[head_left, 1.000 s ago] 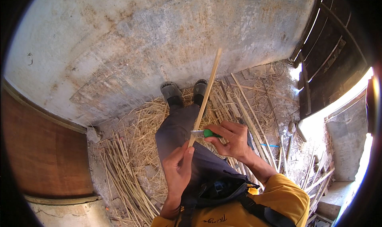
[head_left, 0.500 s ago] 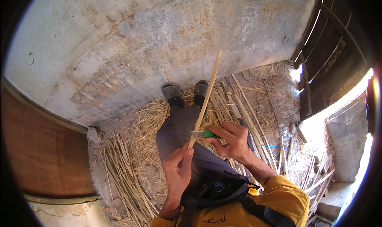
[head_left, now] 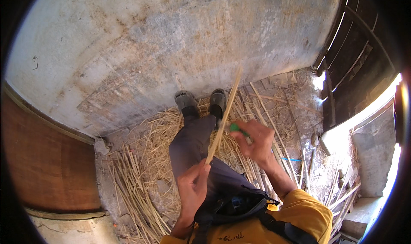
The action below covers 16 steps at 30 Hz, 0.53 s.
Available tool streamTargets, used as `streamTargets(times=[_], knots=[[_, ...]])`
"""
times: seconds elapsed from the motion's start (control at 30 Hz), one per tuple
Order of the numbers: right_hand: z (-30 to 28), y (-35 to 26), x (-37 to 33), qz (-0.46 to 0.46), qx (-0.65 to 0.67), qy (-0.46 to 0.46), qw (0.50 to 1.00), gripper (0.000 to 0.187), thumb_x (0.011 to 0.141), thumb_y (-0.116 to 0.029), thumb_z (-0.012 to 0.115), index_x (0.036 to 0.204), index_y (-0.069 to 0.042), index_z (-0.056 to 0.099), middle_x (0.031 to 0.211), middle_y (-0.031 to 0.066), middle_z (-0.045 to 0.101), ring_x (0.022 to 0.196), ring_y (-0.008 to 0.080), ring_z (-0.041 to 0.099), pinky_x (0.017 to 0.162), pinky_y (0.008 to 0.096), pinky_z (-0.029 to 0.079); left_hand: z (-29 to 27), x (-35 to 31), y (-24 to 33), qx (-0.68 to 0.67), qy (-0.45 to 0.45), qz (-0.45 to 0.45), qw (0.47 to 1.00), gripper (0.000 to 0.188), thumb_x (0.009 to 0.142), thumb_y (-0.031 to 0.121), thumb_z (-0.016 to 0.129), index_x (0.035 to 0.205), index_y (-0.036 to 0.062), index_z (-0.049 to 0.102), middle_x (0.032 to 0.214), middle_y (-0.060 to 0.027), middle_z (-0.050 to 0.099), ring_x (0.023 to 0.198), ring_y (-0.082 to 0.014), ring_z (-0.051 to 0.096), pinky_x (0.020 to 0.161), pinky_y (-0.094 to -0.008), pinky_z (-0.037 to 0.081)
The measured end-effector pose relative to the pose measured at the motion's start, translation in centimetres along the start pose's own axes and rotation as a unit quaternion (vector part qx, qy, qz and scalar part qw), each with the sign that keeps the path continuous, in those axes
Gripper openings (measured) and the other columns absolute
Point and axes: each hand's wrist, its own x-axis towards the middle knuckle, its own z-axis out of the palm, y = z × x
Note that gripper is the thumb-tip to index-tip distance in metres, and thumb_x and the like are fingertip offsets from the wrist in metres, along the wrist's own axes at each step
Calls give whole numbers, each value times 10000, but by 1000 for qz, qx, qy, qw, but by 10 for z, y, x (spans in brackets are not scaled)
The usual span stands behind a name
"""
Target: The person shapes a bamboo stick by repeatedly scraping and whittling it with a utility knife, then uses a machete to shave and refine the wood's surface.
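A long pale bamboo strip (head_left: 223, 118) slants up and away over my legs. Its near end is pinched between the thumb and fingers of my left hand (head_left: 194, 182). To the right of the strip, my right hand (head_left: 257, 142) is closed around a green-handled knife (head_left: 234, 127). The knife's blade cannot be made out at this moment, and the hand is slightly blurred. A gap shows between the right hand and the strip.
Straw-like shavings (head_left: 156, 143) cover the floor around my shoes (head_left: 185, 100). Bundled thin strips (head_left: 136, 188) lie at the left, and longer strips (head_left: 274, 130) at the right. A stained wall (head_left: 192, 43) stands ahead, a brown wooden panel (head_left: 49, 158) at the left. A black bag (head_left: 235, 205) rests at my waist.
The right hand with the knife has come off the strip, moving up and to the right. The strip's far end has dropped slightly; the left hand keeps its pinch.
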Motion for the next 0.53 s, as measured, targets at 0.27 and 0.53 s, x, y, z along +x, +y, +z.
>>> streamTargets(times=[0.27,0.53], knots=[[-23,124,63,287,-78,65,952,345,1050,-328,763,1143,1,809,708,103,649,644,192,595,638,339,477,-20,-40,-16,9,-45,-61,997,235,1109,103,676,1253,-36,798,769,-36,668,650,-57,539,574,-265,402],[-30,142,45,260,-62,13,964,549,972,-532,798,1240,-53,800,751,161,722,776,297,763,750,463,550,-39,-36,-26,-164,-92,-200,962,325,1160,231,628,1384,36,760,751,4,627,557,-19,485,511,-199,381]])
